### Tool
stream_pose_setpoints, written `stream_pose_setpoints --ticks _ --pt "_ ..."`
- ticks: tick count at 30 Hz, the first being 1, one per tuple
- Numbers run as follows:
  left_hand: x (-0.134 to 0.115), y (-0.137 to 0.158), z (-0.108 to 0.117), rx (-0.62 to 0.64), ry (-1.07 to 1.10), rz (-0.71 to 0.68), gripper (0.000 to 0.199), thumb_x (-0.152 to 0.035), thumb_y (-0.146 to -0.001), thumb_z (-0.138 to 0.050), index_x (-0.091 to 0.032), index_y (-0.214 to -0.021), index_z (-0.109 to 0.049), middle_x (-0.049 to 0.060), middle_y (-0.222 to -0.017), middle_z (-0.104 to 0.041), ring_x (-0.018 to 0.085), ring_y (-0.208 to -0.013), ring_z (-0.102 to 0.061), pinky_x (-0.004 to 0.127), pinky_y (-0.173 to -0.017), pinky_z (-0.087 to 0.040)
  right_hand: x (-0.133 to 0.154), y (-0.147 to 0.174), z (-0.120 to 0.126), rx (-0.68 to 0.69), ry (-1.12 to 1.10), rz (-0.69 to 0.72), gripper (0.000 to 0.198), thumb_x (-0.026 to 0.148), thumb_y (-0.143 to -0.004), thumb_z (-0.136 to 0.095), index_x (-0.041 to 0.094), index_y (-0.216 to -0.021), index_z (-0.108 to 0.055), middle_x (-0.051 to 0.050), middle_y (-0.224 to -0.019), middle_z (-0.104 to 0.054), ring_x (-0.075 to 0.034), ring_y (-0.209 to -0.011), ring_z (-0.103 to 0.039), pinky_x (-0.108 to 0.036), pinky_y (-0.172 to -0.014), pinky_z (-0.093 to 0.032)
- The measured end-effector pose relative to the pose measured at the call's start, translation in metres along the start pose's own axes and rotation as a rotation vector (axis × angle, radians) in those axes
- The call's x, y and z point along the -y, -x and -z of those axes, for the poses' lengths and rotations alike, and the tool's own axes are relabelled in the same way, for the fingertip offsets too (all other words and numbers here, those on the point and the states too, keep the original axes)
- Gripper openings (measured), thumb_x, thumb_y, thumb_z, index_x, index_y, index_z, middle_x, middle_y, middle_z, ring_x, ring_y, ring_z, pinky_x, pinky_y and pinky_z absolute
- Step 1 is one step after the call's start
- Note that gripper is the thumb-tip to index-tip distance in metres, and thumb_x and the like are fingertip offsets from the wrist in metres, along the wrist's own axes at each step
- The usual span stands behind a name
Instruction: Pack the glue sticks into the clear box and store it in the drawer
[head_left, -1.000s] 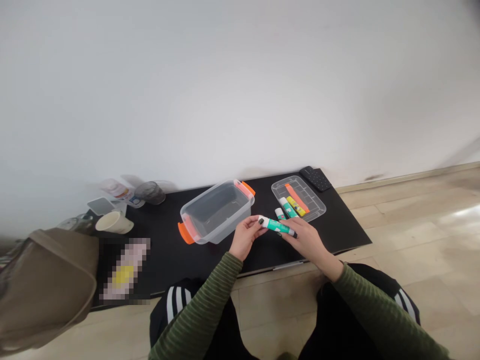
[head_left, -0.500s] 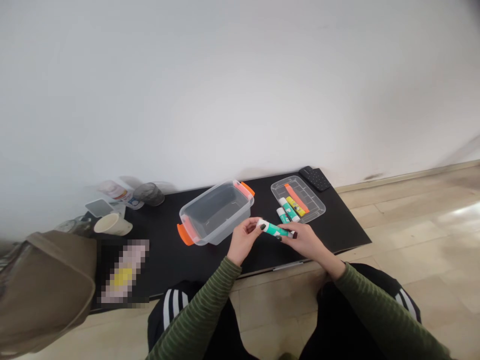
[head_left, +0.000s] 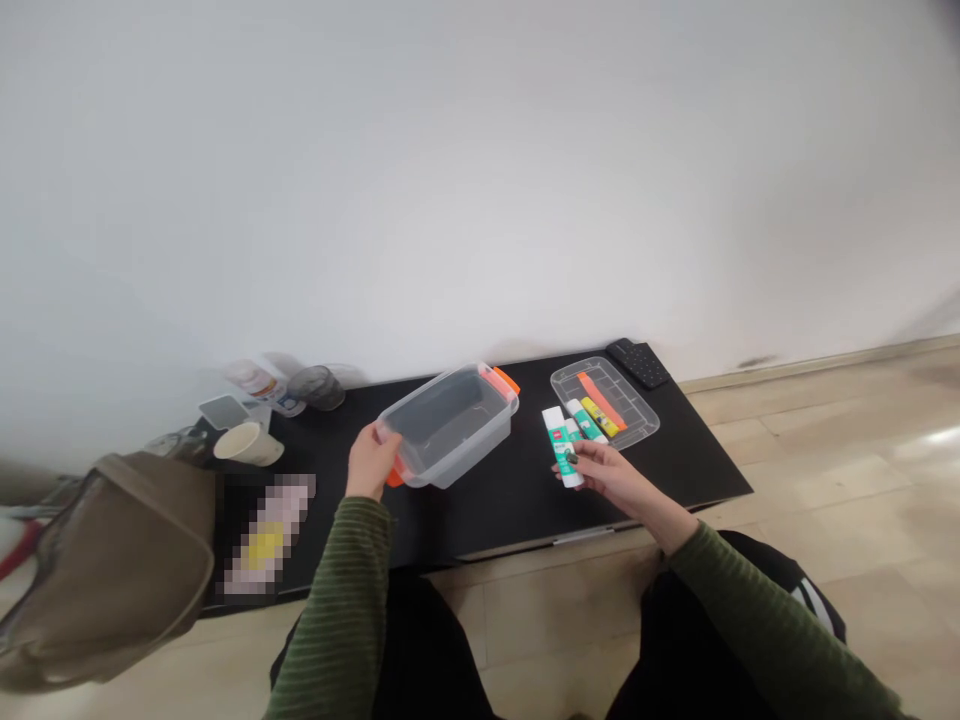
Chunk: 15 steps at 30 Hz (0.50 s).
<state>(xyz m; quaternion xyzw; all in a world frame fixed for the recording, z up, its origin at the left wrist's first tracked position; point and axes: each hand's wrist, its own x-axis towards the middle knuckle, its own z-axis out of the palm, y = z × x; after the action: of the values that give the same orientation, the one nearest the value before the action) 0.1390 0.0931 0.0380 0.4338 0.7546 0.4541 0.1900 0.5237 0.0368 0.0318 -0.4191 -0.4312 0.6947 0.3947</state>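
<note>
My right hand [head_left: 611,477] is closed around a white and green glue stick [head_left: 561,446], held tilted above the black table. Behind it, two more glue sticks, one green and white [head_left: 588,421] and one mostly covered, rest by the clear lid [head_left: 642,422]. A yellow tube [head_left: 600,416] and an orange strip [head_left: 602,400] lie on that lid. My left hand [head_left: 373,460] grips the near left end of a clear plastic box [head_left: 472,448] with orange latches, its thumb over the rim. No contents show inside the box.
A black keyboard-like object [head_left: 637,362] sits at the table's far right corner. To the left are a paper cup [head_left: 249,444], a dark glass [head_left: 316,387], a white bottle [head_left: 264,384] and a brown bag [head_left: 120,560]. The wall borders the table's back.
My left hand has let go of the glue stick and moved left onto the box's end. My right hand keeps the glue stick, now turned more upright.
</note>
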Motion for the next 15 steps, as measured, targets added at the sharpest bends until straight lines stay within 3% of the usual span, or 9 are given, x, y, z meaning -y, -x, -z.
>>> stream_pose_setpoints --ticks 5,10,13,15 --pt "-0.010 0.035 -0.003 -0.010 0.202 -0.008 0.036 -0.022 -0.065 -0.061 -0.017 -0.101 -0.059 0.009 -0.107 -0.070 0.022 -0.096 -0.067 0.037 -0.088 -0.053 0.009 0.000 -0.013 0.026 0.199 0.199 0.034 0.043 -0.076 -0.074 0.019 -0.097 -0.063 -0.004 -0.090 -0.072 -0.015 -0.081 -0.066 -0.025 -0.066 -0.052" --pt "-0.025 0.074 -0.001 -0.005 0.385 -0.044 0.028 -0.026 -0.068 -0.066 -0.018 -0.094 -0.059 0.008 -0.102 -0.071 0.022 -0.094 -0.068 0.037 -0.088 -0.052 0.019 -0.005 -0.048 0.015 0.371 0.361 0.031 0.038 -0.079 -0.070 0.020 -0.104 -0.063 -0.002 -0.089 -0.068 -0.013 -0.072 -0.061 -0.027 -0.067 -0.051" --pt "-0.030 0.090 -0.001 0.008 0.463 -0.116 0.021 -0.031 -0.074 -0.067 -0.019 -0.088 -0.058 0.011 -0.109 -0.070 0.022 -0.104 -0.066 0.036 -0.092 -0.050 0.018 -0.014 -0.074 0.009 0.515 0.404 0.028 0.033 -0.080 -0.068 0.020 -0.105 -0.063 -0.002 -0.090 -0.069 -0.010 -0.065 -0.058 -0.024 -0.062 -0.047" --pt "-0.033 0.097 0.001 -0.019 0.372 -0.176 0.019 -0.032 -0.075 -0.067 -0.019 -0.087 -0.059 0.009 -0.108 -0.069 0.022 -0.104 -0.064 0.033 -0.090 -0.050 0.015 -0.021 -0.089 0.014 0.623 0.384 0.027 0.031 -0.080 -0.067 0.020 -0.105 -0.063 -0.002 -0.090 -0.071 -0.011 -0.064 -0.059 -0.024 -0.062 -0.047"
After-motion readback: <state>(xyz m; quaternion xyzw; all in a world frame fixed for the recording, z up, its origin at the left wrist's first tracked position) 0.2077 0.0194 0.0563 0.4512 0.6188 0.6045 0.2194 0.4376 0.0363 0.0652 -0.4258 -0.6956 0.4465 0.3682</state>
